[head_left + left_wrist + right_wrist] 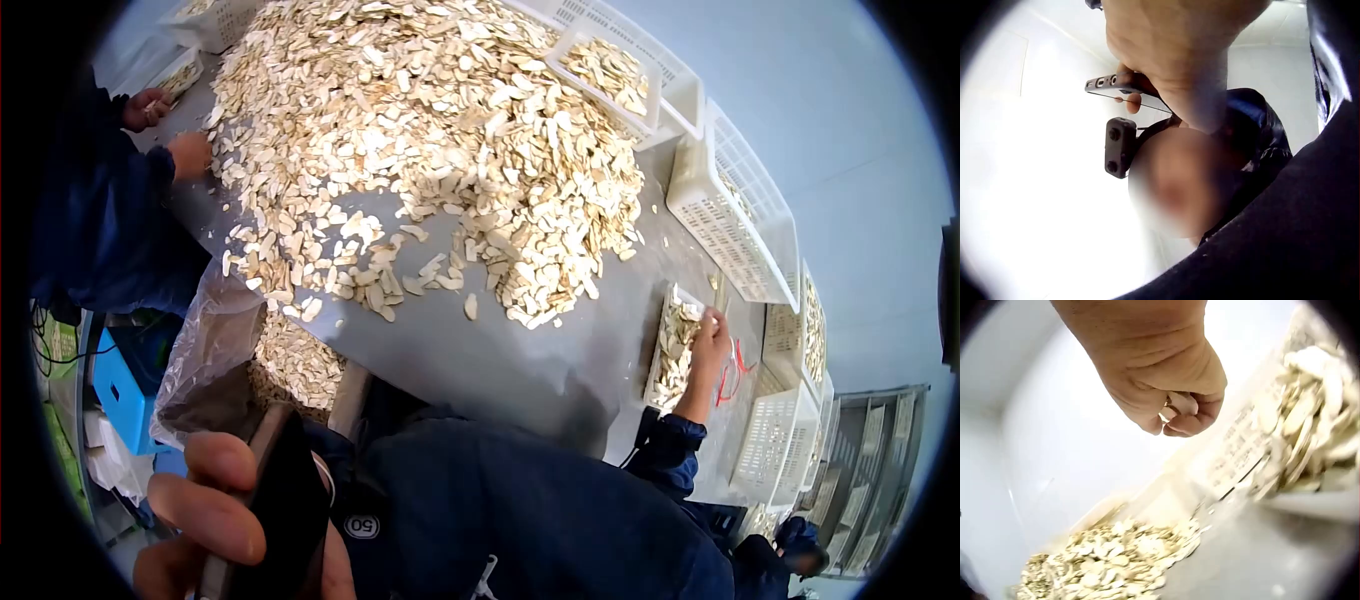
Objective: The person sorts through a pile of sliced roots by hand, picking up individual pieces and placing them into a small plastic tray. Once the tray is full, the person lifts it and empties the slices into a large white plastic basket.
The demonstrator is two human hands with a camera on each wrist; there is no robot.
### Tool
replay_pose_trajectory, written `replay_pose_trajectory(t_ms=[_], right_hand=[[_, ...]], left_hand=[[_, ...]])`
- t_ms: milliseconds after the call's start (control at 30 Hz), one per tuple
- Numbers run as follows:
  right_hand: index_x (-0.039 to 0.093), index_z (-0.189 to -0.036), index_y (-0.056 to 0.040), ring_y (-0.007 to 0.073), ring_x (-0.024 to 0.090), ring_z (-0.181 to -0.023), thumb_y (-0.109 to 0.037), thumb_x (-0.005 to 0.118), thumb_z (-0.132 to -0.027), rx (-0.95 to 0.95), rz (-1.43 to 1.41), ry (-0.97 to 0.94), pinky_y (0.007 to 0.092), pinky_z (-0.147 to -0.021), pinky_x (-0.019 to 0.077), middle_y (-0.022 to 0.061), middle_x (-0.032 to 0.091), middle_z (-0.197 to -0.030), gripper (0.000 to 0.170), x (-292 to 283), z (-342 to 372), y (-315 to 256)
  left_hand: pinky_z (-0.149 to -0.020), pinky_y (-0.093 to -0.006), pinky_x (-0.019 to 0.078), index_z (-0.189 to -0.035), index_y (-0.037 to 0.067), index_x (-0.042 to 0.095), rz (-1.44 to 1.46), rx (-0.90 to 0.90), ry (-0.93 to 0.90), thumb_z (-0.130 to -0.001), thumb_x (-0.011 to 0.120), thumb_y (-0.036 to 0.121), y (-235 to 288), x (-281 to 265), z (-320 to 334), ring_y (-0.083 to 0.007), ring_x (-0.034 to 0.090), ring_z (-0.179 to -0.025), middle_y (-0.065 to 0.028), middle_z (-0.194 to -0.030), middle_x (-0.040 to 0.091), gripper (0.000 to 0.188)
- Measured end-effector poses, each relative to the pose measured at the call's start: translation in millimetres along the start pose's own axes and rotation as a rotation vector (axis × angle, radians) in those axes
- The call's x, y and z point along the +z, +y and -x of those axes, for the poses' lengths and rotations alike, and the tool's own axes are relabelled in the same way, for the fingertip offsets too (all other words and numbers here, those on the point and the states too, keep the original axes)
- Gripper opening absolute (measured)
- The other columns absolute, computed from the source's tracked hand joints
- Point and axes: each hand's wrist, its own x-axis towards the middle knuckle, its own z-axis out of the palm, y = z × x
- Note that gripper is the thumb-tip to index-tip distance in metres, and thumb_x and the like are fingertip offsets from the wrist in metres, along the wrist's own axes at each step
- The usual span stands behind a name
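My left hand (205, 500) holds a dark smartphone (278, 505) low at the left of the head view, close to the camera. The left wrist view shows the phone's edge (1110, 82) with its ports, and the hand (1166, 44) wrapped round it. At the right, my right hand (710, 345) is at the edge of a small white basket (652, 385) filled with pale dried slices (675, 345). In the right wrist view, curled fingers of that hand (1154, 369) grip a few pale slices (1182, 404).
A large heap of slices (430, 120) covers much of the metal table (500, 370). White baskets (730, 200) line the far right edge, with red cord (735, 372) beside the small basket. A plastic bag (215, 340) of slices stands left. Another person's hand (188, 156) touches the heap.
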Motion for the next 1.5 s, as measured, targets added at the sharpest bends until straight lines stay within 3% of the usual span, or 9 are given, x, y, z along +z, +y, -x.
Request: replay_pose_trajectory(t_ms=[233, 500, 667, 867, 933, 1067, 1167, 1300, 1500], right_hand=[[0.067, -0.109, -0.0017, 0.0073, 0.057, -0.070, -0.033, 0.057, -0.102, -0.131, 0.243, 0.111, 0.0257, -0.064, 0.0443, 0.0046, 0.064, -0.076, 0.033, -58.4, 6.9, 41.7], [0.066, -0.117, 0.0023, 0.0214, 0.067, -0.088, -0.027, 0.057, -0.099, -0.057, 0.355, 0.191, 0.0348, -0.081, 0.0518, 0.0141, 0.070, -0.096, 0.036, -139.7, 27.6, 127.1], [0.066, -0.117, 0.0003, 0.0190, 0.068, -0.076, -0.023, 0.061, -0.095, 0.442, 0.321, -0.043, 0.0319, -0.066, 0.0537, 0.0092, 0.069, -0.086, 0.032, -168.6, 68.0, 222.5], [0.062, -0.112, -0.0023, 0.0132, 0.064, -0.067, -0.024, 0.065, -0.095, 0.745, -0.174, -0.083, 0.0241, -0.053, 0.0499, 0.0030, 0.063, -0.083, 0.028, -138.3, 103.3, 169.9], [0.062, -0.106, -0.0014, 0.0126, 0.062, -0.062, -0.022, 0.064, -0.096, 0.770, -0.260, 0.002, 0.0230, -0.050, 0.0484, 0.0051, 0.063, -0.076, 0.023, -128.8, 105.6, 171.6], [0.062, -0.100, -0.0027, 0.0112, 0.059, -0.059, -0.018, 0.064, -0.096, 0.748, -0.464, 0.018, 0.0226, -0.048, 0.0466, 0.0045, 0.062, -0.070, 0.015, -127.0, 109.1, 175.1], [0.062, -0.097, -0.0043, 0.0104, 0.057, -0.059, -0.015, 0.064, -0.096, 0.720, -0.643, 0.008, 0.0228, -0.050, 0.0463, 0.0033, 0.061, -0.071, 0.011, -126.5, 116.5, 179.7], [0.064, -0.100, -0.0041, 0.0098, 0.058, -0.063, -0.014, 0.062, -0.097, 0.709, -0.746, 0.052, 0.0215, -0.051, 0.0452, 0.0020, 0.063, -0.079, 0.010, -130.7, 122.8, 159.2], [0.067, -0.101, -0.0058, 0.0070, 0.061, -0.069, -0.018, 0.064, -0.096, 0.646, -0.789, 0.065, 0.0181, -0.054, 0.0467, -0.0005, 0.067, -0.083, 0.013, -161.1, 100.2, 113.8]], left_hand=[[-0.086, -0.0604, 0.0503, -0.155, 0.032, 0.025, 0.029, 0.091, -0.014, -0.100, 0.058, 0.032, -8.5, 17.5, -0.7, -0.0499, 0.045, -0.117, -0.0044, -0.163, 0.016, 0.064], [-0.089, -0.0384, 0.0621, -0.104, 0.024, 0.054, 0.112, -0.932, 0.232, -0.076, 0.086, 0.010, 63.7, 34.5, -11.6, -0.0252, 0.052, -0.115, -0.0035, -0.111, 0.048, 0.045], [-0.079, -0.0578, 0.0537, -0.155, 0.032, 0.023, 0.056, 0.195, -0.034, -0.102, 0.052, 0.038, -18.8, 51.2, -4.0, -0.0490, 0.048, -0.112, -0.0047, -0.163, 0.014, 0.060], [-0.076, -0.0564, 0.0555, -0.152, 0.030, 0.026, 0.031, 0.183, -0.010, -0.102, 0.050, 0.040, -17.2, 61.5, -4.3, -0.0488, 0.048, -0.110, -0.0042, -0.164, 0.008, 0.056], [-0.081, -0.0437, 0.0602, -0.118, 0.037, 0.046, 0.150, -0.398, 0.131, -0.075, 0.081, 0.025, 29.3, 60.1, -2.1, -0.0343, 0.049, -0.114, -0.0031, -0.128, 0.035, 0.057], [-0.075, -0.0576, 0.0556, -0.149, 0.030, 0.029, 0.060, 0.216, -0.056, -0.101, 0.052, 0.039, -17.0, 59.6, -8.9, -0.0506, 0.048, -0.108, -0.0055, -0.160, 0.017, 0.054], [-0.081, -0.0530, 0.0567, -0.150, 0.023, 0.029, 0.035, 0.217, -0.133, -0.100, 0.057, 0.038, -15.9, 57.2, -16.1, -0.0452, 0.049, -0.115, -0.0080, -0.157, 0.023, 0.059], [-0.087, -0.0392, 0.0593, -0.111, 0.033, 0.053, 0.102, -0.539, 0.184, -0.069, 0.091, 0.017, 46.1, 61.6, -18.2, -0.0266, 0.050, -0.114, -0.0036, -0.117, 0.045, 0.060], [-0.095, -0.0457, 0.0506, -0.148, 0.010, 0.028, 0.387, -0.074, -0.127, -0.093, 0.071, 0.030, -16.8, -0.7, 16.5, -0.0268, 0.053, -0.122, -0.0176, -0.153, 0.034, 0.073]])
